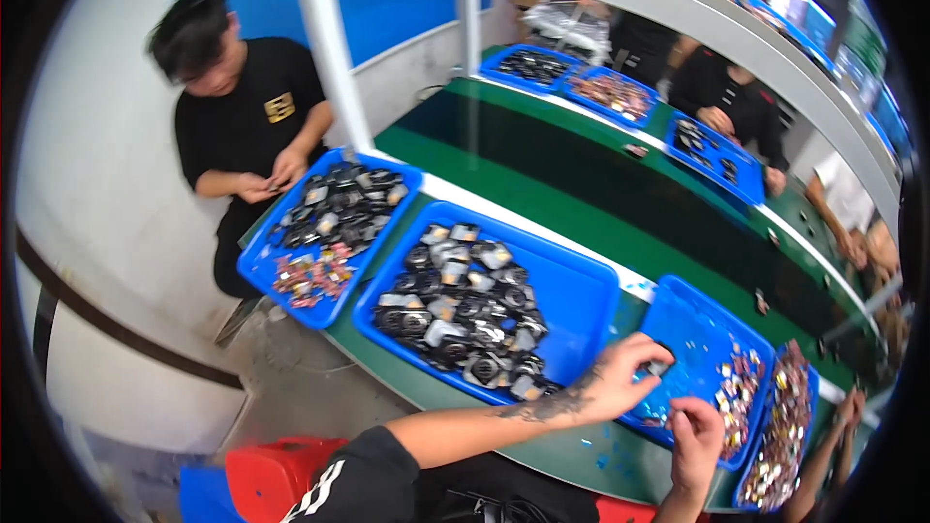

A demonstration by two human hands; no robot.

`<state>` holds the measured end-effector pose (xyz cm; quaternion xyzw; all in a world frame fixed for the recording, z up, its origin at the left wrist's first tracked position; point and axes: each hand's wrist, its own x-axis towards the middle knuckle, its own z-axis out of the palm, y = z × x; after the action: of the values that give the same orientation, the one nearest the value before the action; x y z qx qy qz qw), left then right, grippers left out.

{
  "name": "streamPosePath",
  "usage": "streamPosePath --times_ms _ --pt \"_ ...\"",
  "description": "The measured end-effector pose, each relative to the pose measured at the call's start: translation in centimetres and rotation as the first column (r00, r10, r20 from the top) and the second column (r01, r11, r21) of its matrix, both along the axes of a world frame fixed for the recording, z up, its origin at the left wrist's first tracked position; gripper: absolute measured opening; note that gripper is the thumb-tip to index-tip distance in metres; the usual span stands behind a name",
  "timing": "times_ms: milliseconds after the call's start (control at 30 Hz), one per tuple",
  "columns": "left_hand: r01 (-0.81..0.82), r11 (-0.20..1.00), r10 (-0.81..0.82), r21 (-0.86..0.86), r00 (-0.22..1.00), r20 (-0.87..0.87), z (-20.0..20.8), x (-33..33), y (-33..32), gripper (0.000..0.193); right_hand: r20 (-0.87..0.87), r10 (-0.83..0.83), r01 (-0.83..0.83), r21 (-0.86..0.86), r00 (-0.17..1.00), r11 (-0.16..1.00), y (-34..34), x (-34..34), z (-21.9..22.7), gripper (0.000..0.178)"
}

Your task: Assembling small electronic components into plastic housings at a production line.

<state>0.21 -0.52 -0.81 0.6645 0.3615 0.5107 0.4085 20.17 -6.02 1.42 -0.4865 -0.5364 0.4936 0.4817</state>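
My left hand (625, 378) reaches over the left part of a blue tray (693, 329), its thumb and fingers closed around a small black part (661, 366), blurred in outline. At the tray's near edge my right hand (697, 441) is raised with fingers curled together; anything in them is hidden. In that tray's right side lies a heap of small pinkish and silvery pieces (738, 392). Left of my left hand stands a larger blue tray (581, 305) with a pile of black and grey camera-like units (475, 305).
A narrow tray of shiny pieces (780, 426) stands at the right. On the left, a person in black (252, 87) works by another loaded blue tray (254, 271). A green conveyor belt (542, 160) runs beyond, under a white frame (329, 48). A red stool (276, 479) stands lower left.
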Motion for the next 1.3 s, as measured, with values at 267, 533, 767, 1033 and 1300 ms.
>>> streamPosePath --times_ms 267,533,767,1033,1300 --pt "0.224 0.914 -0.045 -0.338 0.884 0.465 1.0 -0.5 0.4 0.042 -0.115 0.038 -0.031 0.059 0.993 0.998 2.1 -1.3 1.4 0.012" --pt "0.197 0.904 -0.015 -0.38 0.901 0.433 0.4 -0.8 0.4 0.026 0.159 0.077 -0.091 0.081 0.984 0.993 3.0 -2.8 2.2 0.015" --pt "0.27 0.856 0.001 -0.44 0.851 0.525 1.4 -0.3 -0.1 0.034 0.219 -0.01 -0.028 0.17 0.976 0.985 3.4 -3.6 0.7 0.015" --pt "0.263 0.879 -0.044 -0.398 0.875 0.482 1.5 -0.8 -0.1 0.043 0.165 -0.063 0.024 0.229 0.984 0.973 3.4 -3.7 1.9 0.017" --pt "0.291 0.927 -0.174 -0.235 0.892 0.418 1.0 -0.8 -0.5 0.039 0.432 -0.146 -0.049 0.409 0.89 0.911 3.4 -4.0 4.7 0.011"
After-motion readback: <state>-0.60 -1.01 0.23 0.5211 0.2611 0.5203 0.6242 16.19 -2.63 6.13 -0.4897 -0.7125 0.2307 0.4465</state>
